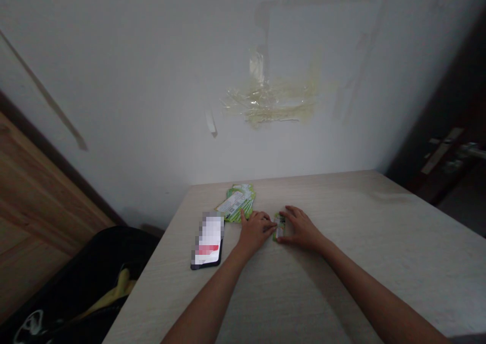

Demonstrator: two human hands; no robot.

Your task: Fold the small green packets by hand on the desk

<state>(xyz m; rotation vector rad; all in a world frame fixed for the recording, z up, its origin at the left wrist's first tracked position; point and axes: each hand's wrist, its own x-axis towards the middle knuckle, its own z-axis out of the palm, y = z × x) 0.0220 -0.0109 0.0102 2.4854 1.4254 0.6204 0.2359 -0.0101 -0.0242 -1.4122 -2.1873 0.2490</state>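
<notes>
On the pale wooden table (379, 242) both my hands meet around a small green packet (280, 226). My left hand (255, 231) lies on the tabletop with its fingers curled, the fingertips touching the packet's left edge. My right hand (299, 228) cups the packet from the right, thumb and fingers pressed on it. A fanned pile of similar green and white packets (237, 202) lies just behind my left hand.
A black phone (207, 242) with a lit screen lies left of my left hand. A black bag (83, 288) sits on the floor at the left. A white wall with tape remnants (271, 101) rises behind the table. A dark door with a handle (461, 154) is at the right.
</notes>
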